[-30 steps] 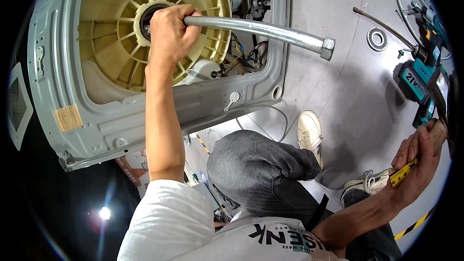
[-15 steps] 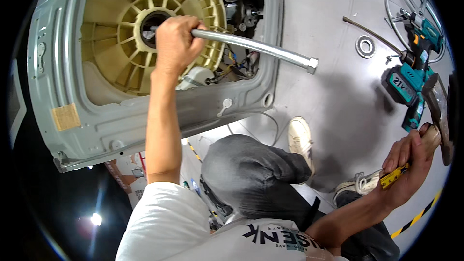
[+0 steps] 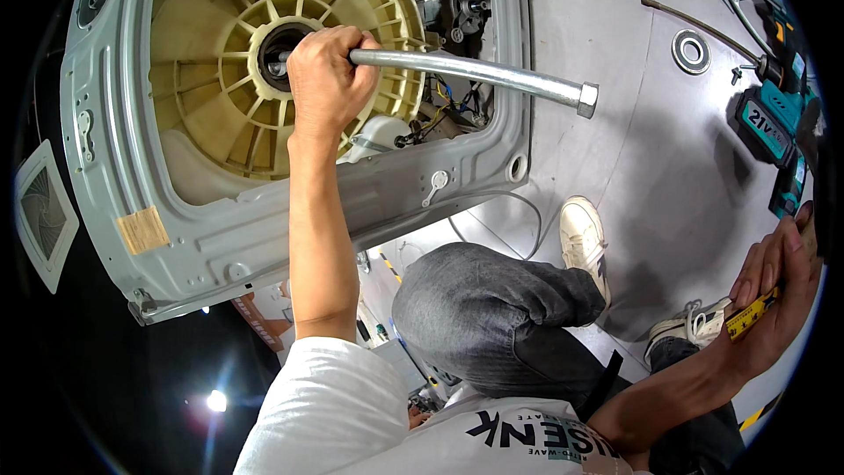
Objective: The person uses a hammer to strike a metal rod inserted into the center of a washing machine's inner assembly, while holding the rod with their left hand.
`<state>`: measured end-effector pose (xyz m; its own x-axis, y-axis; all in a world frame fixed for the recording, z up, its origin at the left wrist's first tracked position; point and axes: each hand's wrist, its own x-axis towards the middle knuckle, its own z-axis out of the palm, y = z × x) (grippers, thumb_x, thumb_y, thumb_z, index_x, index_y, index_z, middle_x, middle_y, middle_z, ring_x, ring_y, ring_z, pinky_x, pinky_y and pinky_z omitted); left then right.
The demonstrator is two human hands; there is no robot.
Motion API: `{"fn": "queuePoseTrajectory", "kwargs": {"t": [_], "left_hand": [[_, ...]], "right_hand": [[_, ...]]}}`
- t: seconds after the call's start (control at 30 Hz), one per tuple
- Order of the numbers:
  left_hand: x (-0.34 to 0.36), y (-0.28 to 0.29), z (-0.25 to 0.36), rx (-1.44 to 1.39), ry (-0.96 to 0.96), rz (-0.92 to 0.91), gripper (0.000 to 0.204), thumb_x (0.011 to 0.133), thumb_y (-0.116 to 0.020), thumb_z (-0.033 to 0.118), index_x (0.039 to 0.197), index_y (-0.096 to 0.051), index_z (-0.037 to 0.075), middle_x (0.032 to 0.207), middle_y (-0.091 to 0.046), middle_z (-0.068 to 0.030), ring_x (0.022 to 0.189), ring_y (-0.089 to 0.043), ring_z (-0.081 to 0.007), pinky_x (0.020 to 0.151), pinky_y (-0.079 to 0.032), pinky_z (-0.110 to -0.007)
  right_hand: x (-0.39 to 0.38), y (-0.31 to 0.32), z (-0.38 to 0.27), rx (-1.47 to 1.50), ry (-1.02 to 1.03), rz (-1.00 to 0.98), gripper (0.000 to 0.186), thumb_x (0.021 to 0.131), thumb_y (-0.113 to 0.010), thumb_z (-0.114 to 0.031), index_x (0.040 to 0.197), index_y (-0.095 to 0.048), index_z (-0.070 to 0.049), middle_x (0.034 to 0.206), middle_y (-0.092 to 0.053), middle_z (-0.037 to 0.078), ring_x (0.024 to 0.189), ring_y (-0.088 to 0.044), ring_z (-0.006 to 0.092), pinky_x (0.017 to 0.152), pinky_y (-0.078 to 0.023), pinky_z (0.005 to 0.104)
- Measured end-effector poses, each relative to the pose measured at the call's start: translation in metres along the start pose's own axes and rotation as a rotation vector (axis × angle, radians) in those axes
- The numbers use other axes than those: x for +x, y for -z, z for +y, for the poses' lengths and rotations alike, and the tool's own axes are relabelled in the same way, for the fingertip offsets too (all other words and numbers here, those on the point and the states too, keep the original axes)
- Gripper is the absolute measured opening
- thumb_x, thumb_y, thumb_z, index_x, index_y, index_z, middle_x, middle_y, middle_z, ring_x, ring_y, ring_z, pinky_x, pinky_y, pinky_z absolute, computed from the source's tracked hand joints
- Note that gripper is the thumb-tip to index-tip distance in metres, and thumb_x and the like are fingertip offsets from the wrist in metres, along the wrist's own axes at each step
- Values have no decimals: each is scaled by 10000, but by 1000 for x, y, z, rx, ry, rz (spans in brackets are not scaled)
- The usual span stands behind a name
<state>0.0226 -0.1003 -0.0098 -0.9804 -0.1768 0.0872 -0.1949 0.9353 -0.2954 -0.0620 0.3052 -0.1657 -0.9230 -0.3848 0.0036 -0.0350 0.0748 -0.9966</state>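
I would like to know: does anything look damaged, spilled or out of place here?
Nothing looks spilled. The bar in the left hand looks bent, though the lens may cause this; a ring lies loose on the floor, apart from the machine.

Left fingers (image 3: pixel 363 77) — around metal bar (image 3: pixel 475 69)

metal bar (image 3: pixel 479 71) obstructs; passage free between it and bearing (image 3: pixel 680 51)

The bar (image 3: pixel 475 69) is silver, the tub (image 3: pixel 204 62) yellowish.
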Motion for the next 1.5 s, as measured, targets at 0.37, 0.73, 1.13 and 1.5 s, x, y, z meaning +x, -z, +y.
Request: {"fn": "queuePoseTrajectory", "kwargs": {"t": [0.37, 0.73, 1.13, 1.5], "left_hand": [[0, 0, -2, -3, 6, -16, 99, 671, -583, 74, 615, -548, 1, 580, -529, -145, 546, -519, -319, 531, -419, -365], [2, 3, 4, -34, 34, -41, 86, 662, -570, 63, 630, -545, -14, 590, -534, -153, 554, -521, -321, 543, -423, -360], [8, 7, 1, -42, 90, -15, 95, 684, -582, 87, 647, -582, 0, 601, -555, -148, 568, -548, -323, 541, -434, -374], [10, 17, -4, -56, 43, 21, 111, 699, -586, 104, 628, -581, 19, 606, -570, -131, 568, -559, -313, 543, -439, -378]], "right_hand": [[-2, 8, 3, 143, -105, -110, 356, 980, -366, -323, 1221, -554, -140, 912, -574, 57, 729, -590, 64, 692, -499, 196], [1, -1, -7, 281, -246, -72, 317, 979, -383, -315, 1142, -552, -103, 786, -550, 33, 574, -550, 59, 577, -480, 157], [22, -43, -65, 587, -482, 392, 186, 883, -492, -125, 1014, -476, 6, 569, -406, -4, 362, -372, 43, 339, -333, 160], [16, -75, -83, 615, -438, 161, 237, 857, -563, -122, 1042, -488, 4, 590, -460, 23, 374, -411, 68, 353, -377, 175]]}}
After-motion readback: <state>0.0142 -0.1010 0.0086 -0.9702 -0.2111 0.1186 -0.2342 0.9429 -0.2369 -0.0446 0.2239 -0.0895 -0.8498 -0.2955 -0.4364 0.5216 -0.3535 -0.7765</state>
